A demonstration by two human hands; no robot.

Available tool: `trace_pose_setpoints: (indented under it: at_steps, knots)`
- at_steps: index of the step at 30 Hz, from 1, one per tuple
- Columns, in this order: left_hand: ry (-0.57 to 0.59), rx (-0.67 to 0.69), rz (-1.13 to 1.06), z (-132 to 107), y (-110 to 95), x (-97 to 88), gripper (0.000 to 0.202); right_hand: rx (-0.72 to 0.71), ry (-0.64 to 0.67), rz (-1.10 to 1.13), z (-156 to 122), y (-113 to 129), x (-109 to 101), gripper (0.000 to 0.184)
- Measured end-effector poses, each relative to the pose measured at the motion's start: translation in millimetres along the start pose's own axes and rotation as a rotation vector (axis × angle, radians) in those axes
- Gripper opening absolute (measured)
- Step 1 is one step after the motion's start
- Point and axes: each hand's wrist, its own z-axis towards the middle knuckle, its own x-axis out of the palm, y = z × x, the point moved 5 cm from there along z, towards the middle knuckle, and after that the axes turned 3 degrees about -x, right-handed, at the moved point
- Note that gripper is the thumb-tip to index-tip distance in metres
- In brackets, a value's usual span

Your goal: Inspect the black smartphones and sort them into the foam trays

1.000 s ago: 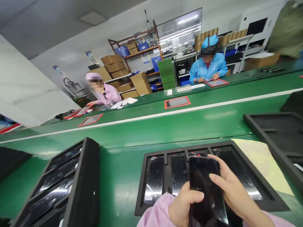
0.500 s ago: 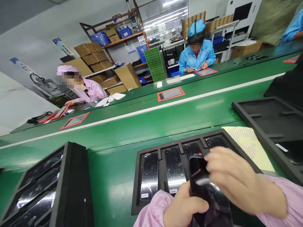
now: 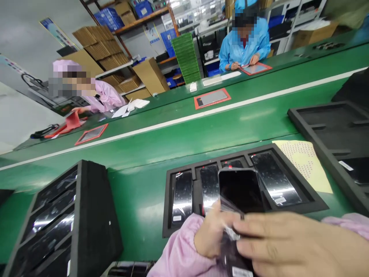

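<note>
My left hand (image 3: 211, 231) is closed round the lower left edge of a black phone screen (image 3: 239, 188), which is tilted up over the tray. Clear film shows along its left side and is crinkled by my thumb. My right hand (image 3: 288, 242) lies across the lower part of the screen, fingers stretched out and pointing left, thumb hidden. A white label (image 3: 242, 272) shows at the bottom, under my fingers. Behind, a black foam tray (image 3: 168, 207) holds several film-covered phone screens, among them a left one (image 3: 182, 196) and a right one (image 3: 275, 179).
Stacked black foam trays (image 3: 98, 215) with screens stand at left. Another foam tray (image 3: 300, 119) lies at right beside a yellow sticker sheet (image 3: 302, 161). Red-framed panels (image 3: 212, 98) sit on the green bench beyond. Two co-workers, in pink (image 3: 106, 96) and blue (image 3: 245, 46), sit across.
My right hand has come down from the screen's upper right corner to its lower part. The right-hand tray slot is now in sight. The view has tipped downward.
</note>
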Motion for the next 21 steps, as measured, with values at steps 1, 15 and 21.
trace_pose_setpoints:
  at_steps: [1, 15, 21]
  knots:
    - [-0.01, 0.01, -0.024, 1, -2, 1.9, 0.023, -0.036, -0.05, -0.104, 1, -3, -4, 0.036]
    - [-0.304, -0.037, -0.191, 11, -1, -13.2, 0.023, 0.402, -0.813, -0.295, -9, -72, -18, 0.025]
    - [-0.441, -0.035, -0.054, 15, 5, -25.1, 0.055, 0.942, -0.583, 0.62, -34, -96, 36, 0.041]
